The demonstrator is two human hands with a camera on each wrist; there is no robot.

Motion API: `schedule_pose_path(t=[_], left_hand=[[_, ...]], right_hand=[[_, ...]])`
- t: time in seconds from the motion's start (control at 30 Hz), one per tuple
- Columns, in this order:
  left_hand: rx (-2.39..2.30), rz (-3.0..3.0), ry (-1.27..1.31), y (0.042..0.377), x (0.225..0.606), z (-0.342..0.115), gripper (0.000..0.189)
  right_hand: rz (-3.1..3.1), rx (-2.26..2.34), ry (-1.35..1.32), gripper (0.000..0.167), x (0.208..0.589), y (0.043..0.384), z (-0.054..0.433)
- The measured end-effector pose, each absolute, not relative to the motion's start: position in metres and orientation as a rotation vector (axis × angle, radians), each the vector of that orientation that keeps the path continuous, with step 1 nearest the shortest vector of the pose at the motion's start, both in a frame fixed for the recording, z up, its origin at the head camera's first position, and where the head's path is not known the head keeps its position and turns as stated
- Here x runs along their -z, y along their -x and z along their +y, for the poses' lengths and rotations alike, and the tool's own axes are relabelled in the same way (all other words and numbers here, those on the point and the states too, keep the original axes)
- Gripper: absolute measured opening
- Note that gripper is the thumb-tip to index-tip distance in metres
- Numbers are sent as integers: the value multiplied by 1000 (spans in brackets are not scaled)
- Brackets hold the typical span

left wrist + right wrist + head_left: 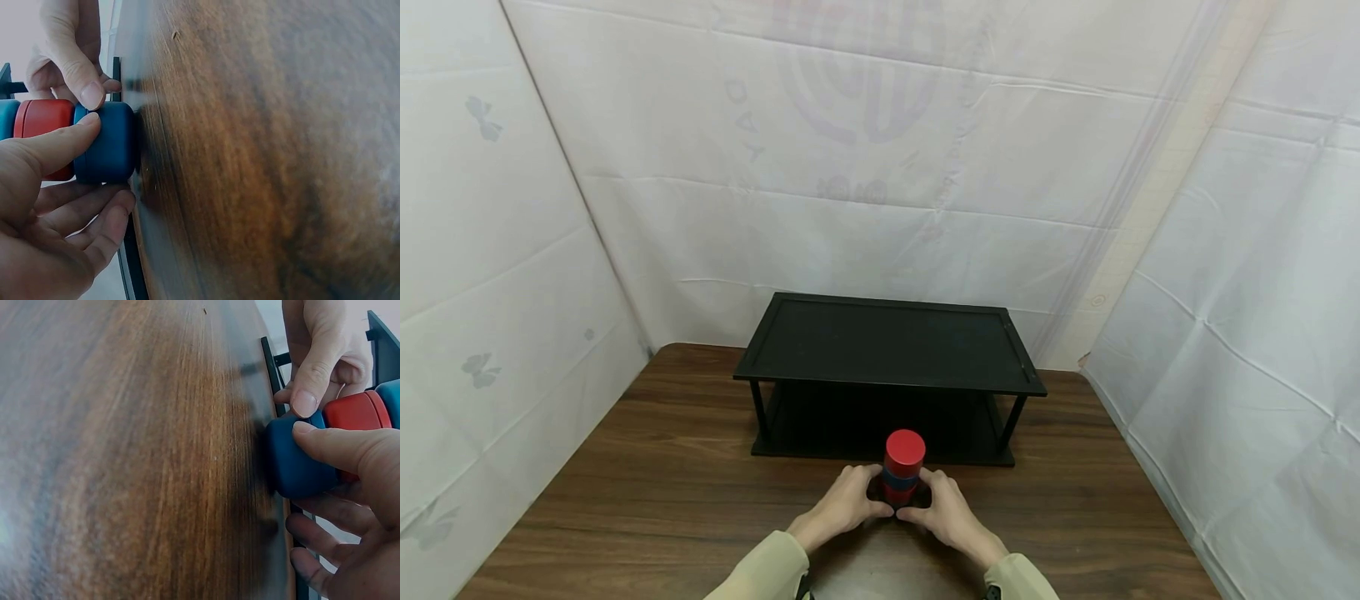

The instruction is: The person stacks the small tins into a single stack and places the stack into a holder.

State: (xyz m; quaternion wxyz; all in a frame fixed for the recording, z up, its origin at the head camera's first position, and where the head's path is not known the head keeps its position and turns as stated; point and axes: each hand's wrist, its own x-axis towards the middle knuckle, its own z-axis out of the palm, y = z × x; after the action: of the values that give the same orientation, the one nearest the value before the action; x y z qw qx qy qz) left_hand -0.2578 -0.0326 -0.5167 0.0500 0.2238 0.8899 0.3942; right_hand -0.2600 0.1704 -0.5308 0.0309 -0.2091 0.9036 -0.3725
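Observation:
A stack of small round red and blue canisters stands upright on the wooden table, with a red canister (905, 448) on top. Lowest in the stack is a blue canister (112, 147), right at the table surface. My left hand (844, 504) holds this bottom canister from the left, thumb on its near side and fingers behind. From the right, my right hand (951, 512) holds the same canister in a mirrored way. Both thumb tips nearly meet on it in the wrist views. Above it sits another red canister (356, 412), partly covered by the right thumb.
Just behind the stack stands a black two-level shelf (887, 342) with thin posts. The wooden table (685, 475) extends to both sides. White cloth walls (880, 167) enclose the back, left and right.

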Motion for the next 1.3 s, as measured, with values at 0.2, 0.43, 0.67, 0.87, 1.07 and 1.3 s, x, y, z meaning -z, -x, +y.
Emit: schedule_pose_path(t=[0.2, 0.43, 0.67, 0.87, 1.07, 1.3], left_hand=[[-1197, 2709, -684, 257, 515, -33, 48], [-1195, 2705, -683, 257, 513, -35, 47], [-1191, 2710, -688, 257, 511, -36, 48], [-1179, 2712, -690, 256, 509, -36, 51], [-1188, 2705, -691, 256, 508, -36, 51], [-1204, 2685, -688, 255, 505, -37, 49]], right_hand=[[2782, 1143, 645, 52, 529, 260, 170], [2771, 1147, 652, 53, 527, 259, 170], [2769, 1149, 665, 54, 525, 258, 169], [2769, 1145, 665, 55, 523, 258, 168], [2761, 1153, 667, 56, 521, 257, 168], [2763, 1154, 684, 54, 519, 257, 168]])
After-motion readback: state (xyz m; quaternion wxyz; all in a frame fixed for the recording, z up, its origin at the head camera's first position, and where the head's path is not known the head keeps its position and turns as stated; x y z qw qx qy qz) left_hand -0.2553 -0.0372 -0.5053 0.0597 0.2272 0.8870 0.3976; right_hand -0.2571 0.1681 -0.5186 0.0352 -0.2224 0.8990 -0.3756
